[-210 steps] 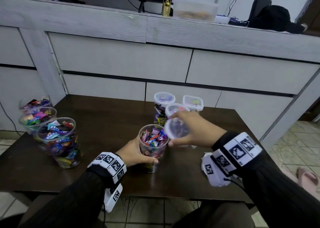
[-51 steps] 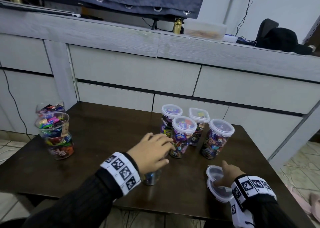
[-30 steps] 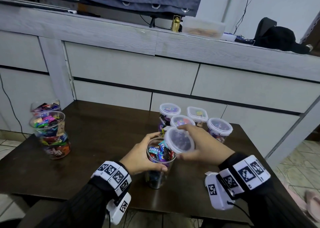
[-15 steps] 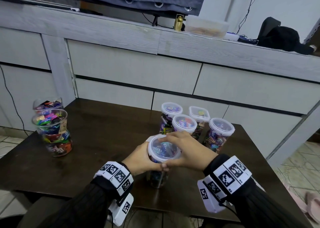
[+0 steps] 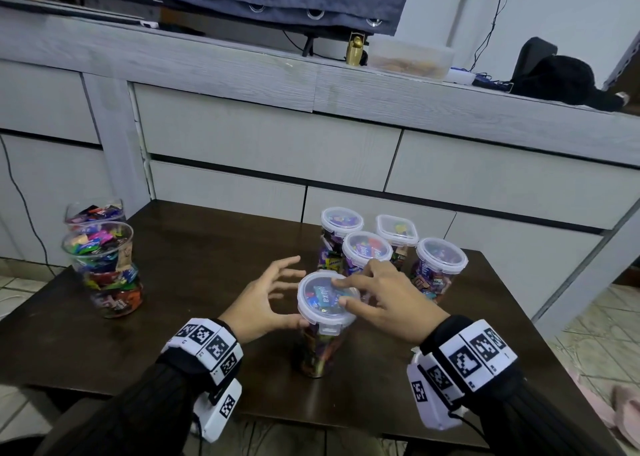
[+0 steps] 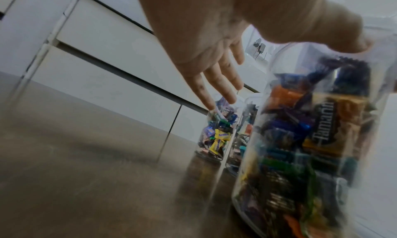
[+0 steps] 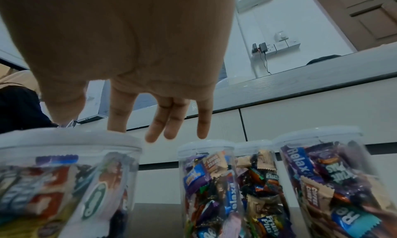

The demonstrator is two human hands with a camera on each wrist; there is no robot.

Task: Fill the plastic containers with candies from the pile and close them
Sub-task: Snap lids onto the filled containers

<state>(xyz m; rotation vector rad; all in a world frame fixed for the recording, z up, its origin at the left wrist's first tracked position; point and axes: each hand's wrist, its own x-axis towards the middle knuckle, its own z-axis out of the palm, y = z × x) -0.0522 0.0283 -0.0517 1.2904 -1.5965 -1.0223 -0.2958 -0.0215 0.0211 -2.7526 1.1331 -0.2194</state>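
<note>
Grey drawer fronts run behind a dark wooden table [image 5: 194,247] where the person sits with both arms out over a tall clear container [image 5: 320,344] packed with wrapped candies. Its round lid [image 5: 325,299] lies on the rim, directly under the right hand [image 5: 388,299]. That hand's fingers are spread and nearly straight; the forefinger and thumb tips press down on the lid while the other three hang past its far edge, above the four closed containers [image 5: 438,265] just beyond the fingertips. The left hand [image 5: 266,299] has its fingers fanned wide apart and holds nothing; only the thumb touches the container, just under the lid's near rim.

From where I stand, the risk is the seal. Candies reach right up to the lid, so a wrapper may be caught under the rim, and the lid's small tab [image 5: 327,329] on the side nearest the person may not be snapped down; I cannot tell from here. Pressure from two fingertips on one side could seat that side and let the other lift.

The second worry is tipping. The container is tall and narrow, and with the left fingers off its wall, an off-centre push could rock it toward the closed ones just past the right fingertips and knock them together.

Two open containers [image 5: 104,268], full of candies and unlidded, wait well off to the left of the left hand.
</note>
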